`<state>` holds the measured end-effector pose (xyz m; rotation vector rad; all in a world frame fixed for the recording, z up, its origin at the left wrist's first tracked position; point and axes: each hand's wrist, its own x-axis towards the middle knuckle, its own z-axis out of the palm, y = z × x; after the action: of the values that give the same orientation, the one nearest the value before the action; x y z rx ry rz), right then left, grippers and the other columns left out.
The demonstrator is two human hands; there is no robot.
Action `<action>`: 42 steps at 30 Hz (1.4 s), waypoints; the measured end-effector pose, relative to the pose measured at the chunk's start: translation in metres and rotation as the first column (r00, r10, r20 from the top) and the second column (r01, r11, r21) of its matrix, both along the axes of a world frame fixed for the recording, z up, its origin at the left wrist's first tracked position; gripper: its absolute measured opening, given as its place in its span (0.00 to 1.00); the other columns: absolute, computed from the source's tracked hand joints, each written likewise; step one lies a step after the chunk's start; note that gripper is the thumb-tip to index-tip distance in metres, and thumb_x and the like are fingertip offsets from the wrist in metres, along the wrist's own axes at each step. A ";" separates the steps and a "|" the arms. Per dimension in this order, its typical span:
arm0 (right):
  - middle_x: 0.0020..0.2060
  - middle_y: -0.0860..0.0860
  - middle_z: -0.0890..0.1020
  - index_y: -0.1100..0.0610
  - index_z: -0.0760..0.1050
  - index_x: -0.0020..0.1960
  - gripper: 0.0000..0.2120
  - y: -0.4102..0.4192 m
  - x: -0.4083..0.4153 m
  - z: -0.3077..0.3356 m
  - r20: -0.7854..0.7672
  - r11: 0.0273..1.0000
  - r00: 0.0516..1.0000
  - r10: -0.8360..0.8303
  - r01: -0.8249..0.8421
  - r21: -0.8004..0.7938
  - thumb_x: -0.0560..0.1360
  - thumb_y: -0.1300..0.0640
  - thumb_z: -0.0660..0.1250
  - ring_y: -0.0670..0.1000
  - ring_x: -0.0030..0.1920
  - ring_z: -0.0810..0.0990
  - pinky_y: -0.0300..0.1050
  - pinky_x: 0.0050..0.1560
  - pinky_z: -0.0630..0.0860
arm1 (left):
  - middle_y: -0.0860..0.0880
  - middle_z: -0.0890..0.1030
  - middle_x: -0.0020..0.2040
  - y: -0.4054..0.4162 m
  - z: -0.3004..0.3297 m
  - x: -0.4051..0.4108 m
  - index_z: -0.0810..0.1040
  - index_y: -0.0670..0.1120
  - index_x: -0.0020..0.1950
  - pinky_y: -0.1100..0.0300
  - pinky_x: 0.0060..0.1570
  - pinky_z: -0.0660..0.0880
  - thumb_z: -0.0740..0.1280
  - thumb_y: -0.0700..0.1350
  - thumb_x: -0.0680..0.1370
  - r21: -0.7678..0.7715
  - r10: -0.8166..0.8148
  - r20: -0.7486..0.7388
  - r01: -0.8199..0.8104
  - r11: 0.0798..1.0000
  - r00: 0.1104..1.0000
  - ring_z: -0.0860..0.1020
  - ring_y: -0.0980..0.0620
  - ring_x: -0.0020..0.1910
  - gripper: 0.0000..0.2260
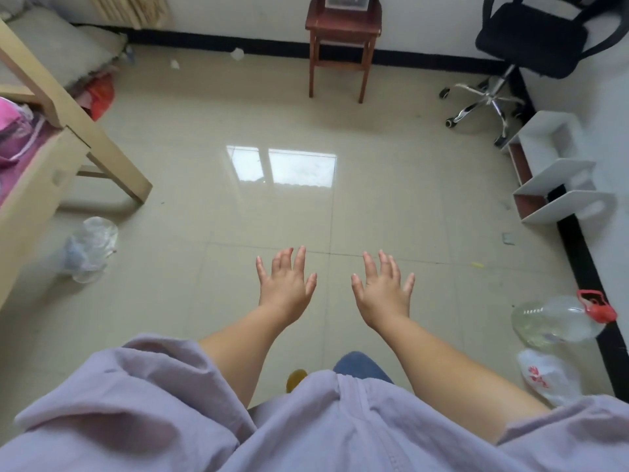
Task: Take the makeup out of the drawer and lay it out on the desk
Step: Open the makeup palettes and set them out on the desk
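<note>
**Hands empty, makeup not in sight**

Left hand [285,283] and right hand [384,288] hover over bare floor tiles [204,185], fingers spread, holding nothing. No makeup visible; small drawer unit [346,1] on stool [342,27] well ahead. Likely light, hard, slippery pieces: pinch their sides.

We see a small drawer unit [347,1] | translucent pale plastic | upright on far dark-red wooden stool [342,25] | contents indiscernible
</note>
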<state>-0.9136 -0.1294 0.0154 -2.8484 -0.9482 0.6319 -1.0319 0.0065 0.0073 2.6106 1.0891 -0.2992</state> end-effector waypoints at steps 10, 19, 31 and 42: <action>0.77 0.50 0.49 0.46 0.47 0.77 0.26 0.134 0.185 -0.009 0.079 0.998 0.996 0.046 -0.043 -0.043 0.80 0.42 0.44 0.52 0.77 0.45 0.64 0.71 0.42 | 0.46 0.53 0.76 0.146 -0.005 0.179 0.47 0.53 0.77 0.38 0.70 0.39 0.47 0.57 0.81 0.003 -0.015 0.025 0.015 1.000 1.000 0.50 0.47 0.75 0.25; 0.77 0.50 0.49 0.46 0.47 0.77 0.26 0.280 0.364 0.008 0.082 0.995 0.992 0.101 -0.100 -0.014 0.80 0.41 0.44 0.51 0.77 0.45 0.63 0.72 0.41 | 0.46 0.53 0.76 0.274 0.012 0.349 0.48 0.52 0.77 0.39 0.70 0.39 0.47 0.57 0.81 -0.028 0.063 0.050 -0.062 0.998 0.997 0.49 0.48 0.75 0.25; 0.77 0.51 0.49 0.47 0.47 0.77 0.26 0.493 0.564 0.005 0.112 1.000 0.993 0.022 -0.020 -0.016 0.81 0.42 0.45 0.51 0.76 0.46 0.63 0.72 0.41 | 0.46 0.53 0.76 0.520 0.007 0.548 0.48 0.51 0.77 0.39 0.70 0.39 0.47 0.57 0.81 0.054 -0.043 0.021 0.042 0.998 0.999 0.49 0.48 0.75 0.26; 0.77 0.50 0.50 0.46 0.47 0.77 0.26 0.658 0.744 0.018 0.119 0.996 0.989 -0.087 0.088 -0.001 0.81 0.42 0.44 0.51 0.76 0.46 0.62 0.72 0.42 | 0.46 0.53 0.76 0.701 0.015 0.730 0.49 0.51 0.77 0.41 0.71 0.43 0.48 0.57 0.81 0.067 -0.135 0.022 0.133 0.989 0.991 0.50 0.49 0.75 0.26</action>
<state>-0.1698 0.5290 0.0332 -2.9428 -0.8314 0.4614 -0.3019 0.7074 0.0219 2.7432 0.9317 -0.2622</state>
